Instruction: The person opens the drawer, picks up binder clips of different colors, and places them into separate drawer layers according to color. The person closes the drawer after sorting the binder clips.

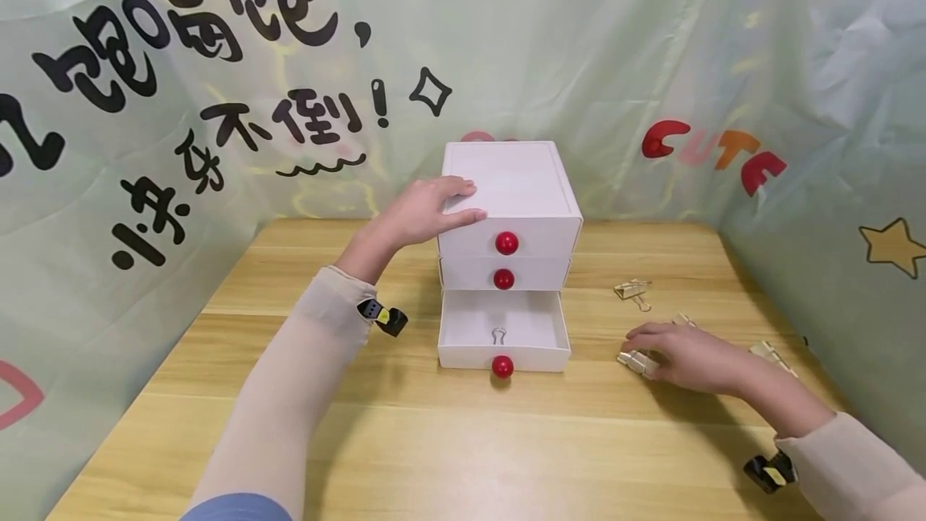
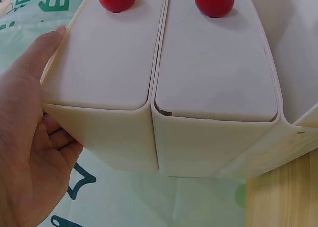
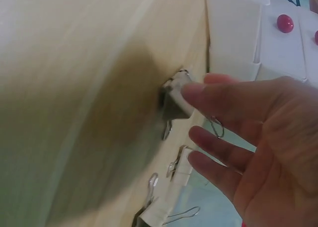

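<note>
A white three-drawer box (image 1: 511, 179) with red knobs stands on the table, its bottom drawer (image 1: 470, 358) pulled out. Inside that drawer the wire handle of a binder clip (image 1: 498, 334) shows. My left hand (image 1: 427, 211) rests on the box's upper left edge, the thumb along the top front edge in the left wrist view. On the right, my right hand (image 1: 690, 356) pinches a binder clip (image 3: 177, 95) between thumb and forefinger, close to the tabletop. Its other fingers are spread in the right wrist view.
More binder clips lie around the right hand: one (image 1: 633, 289) behind it, one (image 1: 682, 320) partly hidden by it, another (image 1: 772, 355) beyond the wrist. Printed cloth (image 1: 550, 38) walls the wooden table (image 1: 463, 441) at the back and sides.
</note>
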Motion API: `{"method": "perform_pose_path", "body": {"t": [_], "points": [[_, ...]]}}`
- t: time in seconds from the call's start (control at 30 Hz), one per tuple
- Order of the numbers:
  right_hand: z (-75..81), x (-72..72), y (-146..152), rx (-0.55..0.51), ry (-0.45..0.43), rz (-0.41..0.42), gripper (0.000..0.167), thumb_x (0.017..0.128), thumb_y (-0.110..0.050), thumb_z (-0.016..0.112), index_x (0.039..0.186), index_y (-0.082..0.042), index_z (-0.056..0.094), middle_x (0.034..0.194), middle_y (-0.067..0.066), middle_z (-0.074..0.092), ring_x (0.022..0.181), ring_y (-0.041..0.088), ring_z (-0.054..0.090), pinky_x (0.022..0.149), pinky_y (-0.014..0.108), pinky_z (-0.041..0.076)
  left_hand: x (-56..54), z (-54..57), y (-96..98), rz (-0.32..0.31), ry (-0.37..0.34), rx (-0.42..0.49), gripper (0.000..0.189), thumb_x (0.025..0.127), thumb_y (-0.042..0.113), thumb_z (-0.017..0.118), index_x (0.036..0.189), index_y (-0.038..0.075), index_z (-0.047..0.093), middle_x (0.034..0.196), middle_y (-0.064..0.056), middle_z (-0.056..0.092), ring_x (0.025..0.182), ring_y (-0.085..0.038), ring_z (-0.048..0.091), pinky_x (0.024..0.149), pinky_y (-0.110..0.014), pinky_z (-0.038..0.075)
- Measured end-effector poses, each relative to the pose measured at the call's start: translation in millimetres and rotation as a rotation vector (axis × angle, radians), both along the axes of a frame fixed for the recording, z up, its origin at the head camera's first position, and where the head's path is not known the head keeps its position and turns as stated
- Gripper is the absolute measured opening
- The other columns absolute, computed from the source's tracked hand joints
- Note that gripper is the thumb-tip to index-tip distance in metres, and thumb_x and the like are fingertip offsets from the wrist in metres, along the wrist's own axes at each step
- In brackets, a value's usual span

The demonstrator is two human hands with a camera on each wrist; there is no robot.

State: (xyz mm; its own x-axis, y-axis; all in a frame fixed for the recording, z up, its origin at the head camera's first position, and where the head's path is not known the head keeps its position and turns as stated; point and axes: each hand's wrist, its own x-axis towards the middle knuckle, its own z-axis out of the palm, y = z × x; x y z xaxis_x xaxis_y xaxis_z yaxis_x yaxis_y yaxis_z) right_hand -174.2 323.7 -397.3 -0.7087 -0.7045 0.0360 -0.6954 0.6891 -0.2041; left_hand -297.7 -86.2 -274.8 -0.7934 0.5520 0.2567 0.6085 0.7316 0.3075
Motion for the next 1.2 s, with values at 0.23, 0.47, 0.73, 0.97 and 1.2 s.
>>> {"method": "perform_pose_path", "body": {"t": [0.23,0.47,0.73,0.97,1.2], "points": [[-6.5,0.6,4,0.041,-0.009,-0.008,0.046,0.076,0.000,0.076,0.119,-0.013,0.068,0.114,0.004,0.065,0.103,0.031,0.063,0.085,0.052,0.052,-0.5,1.1,0.0,-0.003,-0.009,-0.002,0.068,0.093,0.057,0.057,0.140,0.008,0.055,0.145,-0.006,0.050,0.136,-0.023,0.042,0.113,-0.035,0.029],[-9.2,0.2,2,0.059,-0.031,-0.057,0.049,0.078,-0.009,0.080,0.124,-0.014,0.065,0.116,0.005,0.063,0.102,0.028,0.063,0.085,0.055,0.050,-1.4,0.7,-0.6,-0.005,-0.008,-0.008,0.069,0.092,0.058,0.057,0.140,0.008,0.055,0.145,-0.006,0.050,0.136,-0.023,0.042,0.113,-0.035,0.030],[-10.9,-4.7,-4,0.045,-0.050,-0.056,0.048,0.077,-0.012,0.082,0.121,-0.010,0.064,0.117,0.003,0.063,0.099,0.021,0.063,0.082,0.045,0.053,-1.0,-1.4,-0.4,0.001,-0.011,-0.012,0.069,0.092,0.059,0.056,0.141,0.009,0.054,0.145,-0.005,0.050,0.136,-0.023,0.042,0.113,-0.035,0.029],[-11.3,-6.4,-7,0.034,-0.081,-0.082,0.046,0.079,-0.020,0.082,0.120,-0.010,0.065,0.113,0.001,0.064,0.096,0.019,0.064,0.081,0.043,0.054,-0.8,-1.8,0.8,0.004,-0.011,-0.013,0.068,0.093,0.058,0.056,0.141,0.010,0.054,0.146,-0.005,0.049,0.137,-0.023,0.041,0.114,-0.036,0.028],[-4.9,-6.2,-10,0.015,-0.043,-0.099,0.047,0.081,-0.031,0.080,0.120,-0.008,0.065,0.114,0.004,0.065,0.101,0.027,0.064,0.086,0.049,0.052,-0.2,-0.2,0.7,0.003,-0.007,-0.014,0.069,0.093,0.058,0.056,0.141,0.009,0.053,0.146,-0.006,0.049,0.137,-0.023,0.041,0.114,-0.035,0.028]]}}
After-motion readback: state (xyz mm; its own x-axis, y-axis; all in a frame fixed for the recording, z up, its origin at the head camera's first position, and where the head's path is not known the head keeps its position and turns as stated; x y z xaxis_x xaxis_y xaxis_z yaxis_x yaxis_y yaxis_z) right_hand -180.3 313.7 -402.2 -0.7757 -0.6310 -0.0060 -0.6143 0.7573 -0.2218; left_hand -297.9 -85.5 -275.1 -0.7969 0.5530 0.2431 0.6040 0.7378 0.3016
